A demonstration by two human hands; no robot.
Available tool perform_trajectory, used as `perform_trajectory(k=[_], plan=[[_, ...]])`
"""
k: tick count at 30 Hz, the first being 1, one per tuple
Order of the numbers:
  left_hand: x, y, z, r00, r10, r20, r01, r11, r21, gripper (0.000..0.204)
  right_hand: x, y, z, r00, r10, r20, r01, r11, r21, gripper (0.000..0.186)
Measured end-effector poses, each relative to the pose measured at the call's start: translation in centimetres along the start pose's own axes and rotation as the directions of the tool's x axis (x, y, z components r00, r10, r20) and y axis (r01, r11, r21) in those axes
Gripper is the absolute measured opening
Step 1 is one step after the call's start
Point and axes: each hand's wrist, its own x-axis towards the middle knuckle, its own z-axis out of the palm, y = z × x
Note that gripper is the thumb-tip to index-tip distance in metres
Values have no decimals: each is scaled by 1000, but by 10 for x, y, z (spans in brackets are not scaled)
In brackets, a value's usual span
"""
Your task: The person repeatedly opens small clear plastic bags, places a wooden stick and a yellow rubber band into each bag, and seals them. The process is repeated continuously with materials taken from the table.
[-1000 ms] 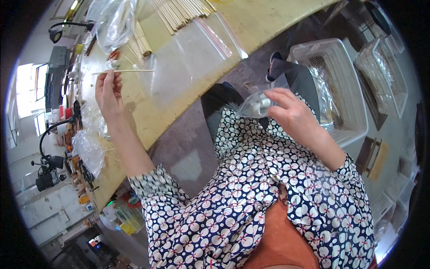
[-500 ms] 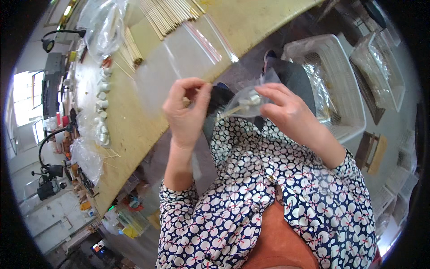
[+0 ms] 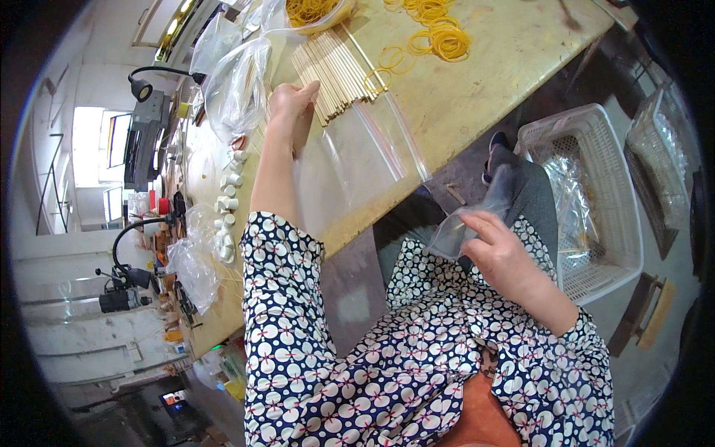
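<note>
L hand (image 3: 290,108), arm outstretched, at the L end of a row of pale wooden sticks (image 3: 335,71) on the table (image 3: 514,45); row spreads off to its R, long axes slanting from far L to near R. Whether that grip is apart or clamped on a stick, can't tell; fingers hidden. R hand (image 3: 500,257), well apart over the lap, has thumb & fingers clamped on a clear bag (image 3: 447,237), contents unclear. Yellow rubber bands (image 3: 449,43) lie R of the sticks, some loops overlapping row's R end. Flat clear zip bags (image 3: 335,182) lie nearside; small white pieces (image 3: 230,180) L; white basket (image 3: 618,201) far R.
</note>
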Motion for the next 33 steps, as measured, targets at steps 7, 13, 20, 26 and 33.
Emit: perform_trajectory(k=[7,13,20,26,33], plan=[[14,-5,-10,938,-181,295,322,770,-550,30,-6,6,-20,995,98,-32,-97,995,28,12],[20,-16,-18,894,-216,392,425,683,-594,21,-13,13,-14,994,111,-4,-111,994,-23,8],[14,-33,-30,921,-113,372,335,720,-608,17,-15,8,-17,991,131,1,-131,990,-51,7],[-9,-36,-66,885,128,448,317,541,-779,9,-9,13,-22,990,137,19,-134,986,-101,6],[-153,10,-24,930,340,138,-83,560,-824,15,-14,23,-14,996,84,3,-83,988,-133,7]])
